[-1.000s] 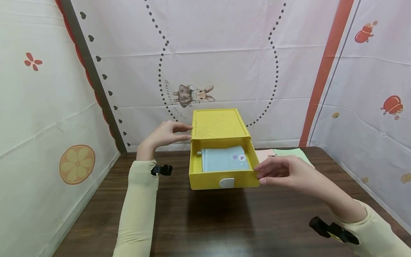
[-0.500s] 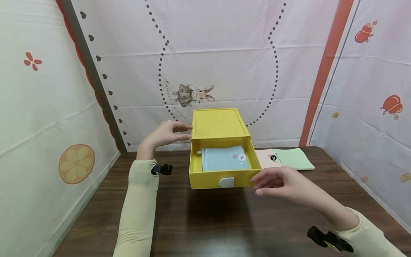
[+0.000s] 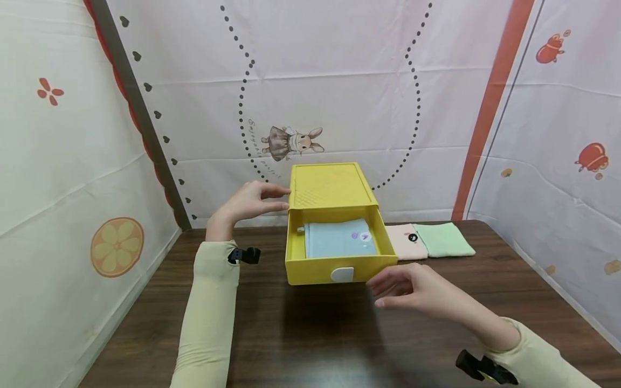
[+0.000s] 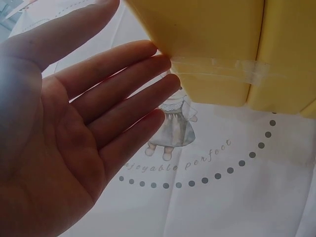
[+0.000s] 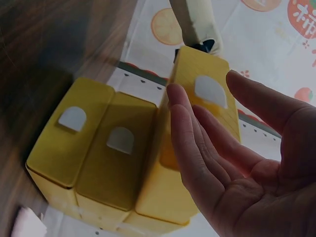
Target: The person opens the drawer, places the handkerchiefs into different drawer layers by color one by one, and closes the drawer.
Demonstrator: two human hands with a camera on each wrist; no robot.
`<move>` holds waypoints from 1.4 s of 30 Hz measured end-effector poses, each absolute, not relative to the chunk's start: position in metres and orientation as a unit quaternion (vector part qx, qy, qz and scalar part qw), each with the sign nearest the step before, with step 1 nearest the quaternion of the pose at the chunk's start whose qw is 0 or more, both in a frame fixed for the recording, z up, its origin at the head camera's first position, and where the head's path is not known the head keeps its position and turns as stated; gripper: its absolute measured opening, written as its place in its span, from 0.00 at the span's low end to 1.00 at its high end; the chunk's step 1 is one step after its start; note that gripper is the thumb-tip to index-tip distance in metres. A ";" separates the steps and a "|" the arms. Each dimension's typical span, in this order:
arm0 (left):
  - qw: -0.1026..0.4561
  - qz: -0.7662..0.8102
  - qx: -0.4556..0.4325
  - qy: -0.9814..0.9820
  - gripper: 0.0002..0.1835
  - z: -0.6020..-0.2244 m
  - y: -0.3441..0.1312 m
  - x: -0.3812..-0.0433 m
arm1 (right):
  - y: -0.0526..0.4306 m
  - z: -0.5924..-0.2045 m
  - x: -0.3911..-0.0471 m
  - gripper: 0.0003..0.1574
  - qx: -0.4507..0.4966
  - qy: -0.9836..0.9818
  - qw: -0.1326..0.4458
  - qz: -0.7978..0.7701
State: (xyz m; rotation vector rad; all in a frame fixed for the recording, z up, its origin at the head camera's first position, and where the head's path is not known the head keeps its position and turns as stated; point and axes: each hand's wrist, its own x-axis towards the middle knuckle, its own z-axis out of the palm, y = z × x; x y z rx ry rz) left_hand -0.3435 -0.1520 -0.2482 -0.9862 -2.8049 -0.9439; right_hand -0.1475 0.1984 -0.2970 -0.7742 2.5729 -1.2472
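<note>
A yellow drawer unit (image 3: 333, 186) stands at the back of the table, its top drawer (image 3: 312, 274) pulled out toward me. Inside that drawer lies a folded light blue cloth (image 3: 337, 240) with a small purple and white print. My left hand (image 3: 248, 205) touches the unit's upper left side with its fingertips; the left wrist view shows those fingers (image 4: 123, 91) nearly straight. Just in front of the drawer's lower right corner is my right hand (image 3: 418, 291), thumb and fingers apart and holding nothing. The drawer's white handle (image 3: 342, 275) is to the left of its fingertips.
Two more shut drawers, a middle one (image 5: 116, 153) and a bottom one (image 5: 66, 131), show in the right wrist view. To the unit's right lie a pink cloth (image 3: 405, 245) and a green cloth (image 3: 443, 240). A printed curtain (image 3: 339, 91) hangs behind the dark wooden table (image 3: 262, 334).
My right hand has left the drawer's right corner and moved left and down to its front, uncovering the pink and green cloths. The left hand and the drawer have stayed put.
</note>
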 end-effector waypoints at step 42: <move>0.012 -0.304 -0.320 -0.897 0.28 -0.248 -0.152 -0.344 | 0.151 -0.332 -0.155 0.13 -0.204 0.828 -0.017 -0.522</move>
